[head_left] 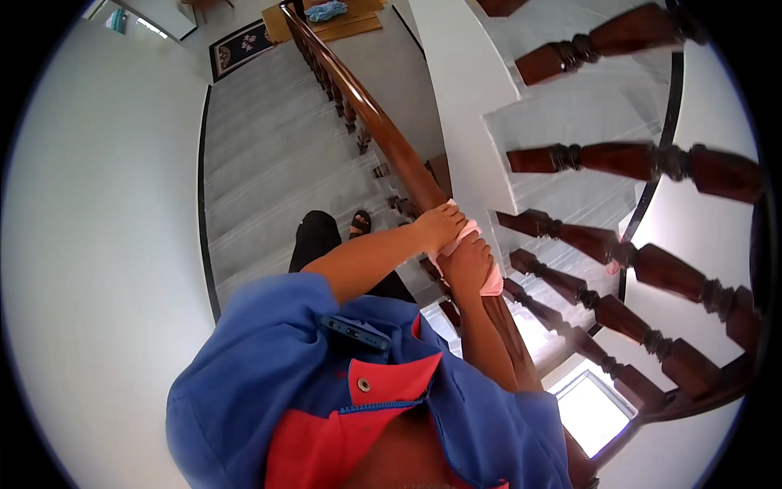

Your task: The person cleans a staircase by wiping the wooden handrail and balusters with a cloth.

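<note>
Both hands are wrapped over a pink cloth laid around the brown wooden handrail of a staircase. My left hand is the farther one along the rail, fingers curled over the cloth's upper part. Just behind it, closer to my body, my right hand grips the cloth's lower part. Folds of cloth show between the hands and below the right one. The underside of the rail at the grip is hidden.
Grey stone stairs descend ahead, beside a white wall. Turned balusters of another flight stand at the right. A dark patterned mat lies below, near a blue cloth on wooden boards. A phone sticks out at my chest.
</note>
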Demonstrator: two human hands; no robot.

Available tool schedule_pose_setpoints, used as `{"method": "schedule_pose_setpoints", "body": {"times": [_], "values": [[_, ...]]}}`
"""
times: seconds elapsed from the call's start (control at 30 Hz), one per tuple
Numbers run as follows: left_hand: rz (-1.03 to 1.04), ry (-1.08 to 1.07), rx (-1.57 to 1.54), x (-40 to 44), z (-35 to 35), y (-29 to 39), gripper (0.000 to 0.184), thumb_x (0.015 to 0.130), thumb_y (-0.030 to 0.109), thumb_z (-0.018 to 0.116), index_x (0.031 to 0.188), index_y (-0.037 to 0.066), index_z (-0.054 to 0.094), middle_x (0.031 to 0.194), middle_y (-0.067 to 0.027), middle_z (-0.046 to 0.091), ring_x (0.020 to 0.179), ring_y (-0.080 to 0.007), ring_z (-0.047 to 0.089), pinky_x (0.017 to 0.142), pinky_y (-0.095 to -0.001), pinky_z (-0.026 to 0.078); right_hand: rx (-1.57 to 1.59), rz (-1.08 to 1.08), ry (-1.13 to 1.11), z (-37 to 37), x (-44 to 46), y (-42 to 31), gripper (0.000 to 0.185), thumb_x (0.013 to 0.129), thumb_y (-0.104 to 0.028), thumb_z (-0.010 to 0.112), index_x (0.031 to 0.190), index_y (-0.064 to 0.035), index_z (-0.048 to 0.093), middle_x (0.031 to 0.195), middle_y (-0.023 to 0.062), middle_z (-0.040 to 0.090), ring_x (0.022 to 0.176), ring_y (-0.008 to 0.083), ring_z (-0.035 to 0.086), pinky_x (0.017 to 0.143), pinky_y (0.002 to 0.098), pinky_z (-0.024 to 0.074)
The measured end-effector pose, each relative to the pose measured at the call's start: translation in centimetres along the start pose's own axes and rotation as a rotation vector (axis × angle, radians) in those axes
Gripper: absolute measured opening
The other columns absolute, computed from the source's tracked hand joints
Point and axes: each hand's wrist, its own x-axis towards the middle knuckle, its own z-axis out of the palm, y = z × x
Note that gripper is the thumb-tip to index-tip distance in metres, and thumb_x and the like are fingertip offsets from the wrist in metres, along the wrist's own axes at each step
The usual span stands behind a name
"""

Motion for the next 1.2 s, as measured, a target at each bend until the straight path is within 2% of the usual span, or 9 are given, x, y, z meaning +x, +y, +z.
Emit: {"method": "schedule_pose_setpoints", "body": {"times": [0.1,0.17,0.27,0.57,0.67,0.7,0.93,1.03,1.2], "values": [[-0.069,0.124,-0.020,0.4,3.0,-2.9,0.074,0.068,0.030,0.082,0.132,0.003,0.058,0.133,-0.0093,0.060,0.132,-0.0285,0.052,0.119,-0.0400,0.033,0.049,-0.017,-0.055,0.1,2.0,-1.8,0.061,0.069,-0.038,0.082,0.109,-0.0006,0.054,0.097,0.0137,0.064,0.089,0.0289,0.066,0.077,0.0406,0.0542],[-0.072,0.107,-0.044,0.1,3.5,-4.8,0.068,0.073,0.027,0.079,0.134,0.004,0.058,0.134,-0.0079,0.059,0.134,-0.0278,0.050,0.120,-0.0393,0.032,0.062,-0.010,-0.106,1.1,3.3,-3.0,0.075,0.069,-0.037,0.083,0.122,0.0049,0.052,0.100,0.0145,0.064,0.092,0.0297,0.065,0.078,0.0403,0.0544],[-0.118,0.049,-0.035,-1.0,1.1,-7.4,0.062,0.078,0.025,0.075,0.135,0.006,0.057,0.136,-0.0075,0.058,0.137,-0.0271,0.048,0.120,-0.0389,0.031,0.062,-0.031,-0.137,2.6,5.6,-5.2,0.078,0.067,-0.035,0.084,0.125,0.0058,0.051,0.099,0.0142,0.063,0.092,0.0299,0.065,0.079,0.0404,0.0547],[-0.033,0.210,-0.082,-2.0,4.5,-21.5,0.067,0.075,0.028,0.076,0.134,0.003,0.057,0.135,-0.0107,0.059,0.138,-0.0289,0.048,0.122,-0.0407,0.028,0.069,-0.016,0.024,8.7,13.6,-14.6,0.067,0.066,-0.034,0.086,0.112,-0.0004,0.052,0.099,0.0140,0.062,0.092,0.0308,0.064,0.080,0.0419,0.0536],[0.025,0.222,-0.005,-2.2,6.0,-26.7,0.067,0.075,0.029,0.074,0.134,0.003,0.057,0.133,-0.0113,0.061,0.138,-0.0300,0.048,0.123,-0.0416,0.028,0.033,0.023,0.007,10.6,16.3,-18.0,0.066,0.066,-0.037,0.087,0.110,-0.0019,0.053,0.099,0.0140,0.062,0.094,0.0313,0.063,0.083,0.0423,0.0522],[0.042,0.102,-0.059,-2.3,5.0,-28.2,0.066,0.078,0.029,0.073,0.136,0.003,0.057,0.137,-0.0119,0.058,0.140,-0.0304,0.046,0.124,-0.0431,0.026,0.061,0.016,-0.023,11.0,17.2,-18.8,0.066,0.066,-0.039,0.087,0.108,-0.0032,0.052,0.099,0.0140,0.062,0.095,0.0320,0.063,0.086,0.0426,0.0508],[-0.091,0.209,0.023,-3.4,6.6,-34.1,0.071,0.081,0.026,0.075,0.145,0.008,0.051,0.152,-0.0092,0.048,0.148,-0.0305,0.037,0.126,-0.0439,0.022,0.051,0.056,-0.061,12.3,21.8,-23.9,0.072,0.064,-0.035,0.089,0.116,-0.0017,0.051,0.103,0.0150,0.063,0.098,0.0321,0.062,0.088,0.0433,0.0496],[-0.118,0.062,-0.075,-4.1,6.4,-36.5,0.067,0.087,0.028,0.067,0.149,0.008,0.048,0.157,-0.0090,0.043,0.152,-0.0290,0.032,0.127,-0.0434,0.021,0.031,0.076,-0.110,12.4,23.1,-26.1,0.071,0.066,-0.032,0.088,0.119,-0.0019,0.051,0.106,0.0152,0.063,0.100,0.0319,0.062,0.089,0.0428,0.0496],[-0.134,0.105,0.003,-3.8,8.7,-40.8,0.066,0.087,0.026,0.068,0.148,0.008,0.049,0.155,-0.0092,0.045,0.151,-0.0297,0.033,0.127,-0.0435,0.021,0.090,0.067,-0.100,13.9,25.8,-28.6,0.072,0.066,-0.033,0.089,0.119,-0.0013,0.051,0.106,0.0156,0.063,0.100,0.0322,0.062,0.092,0.0431,0.0480]]}}
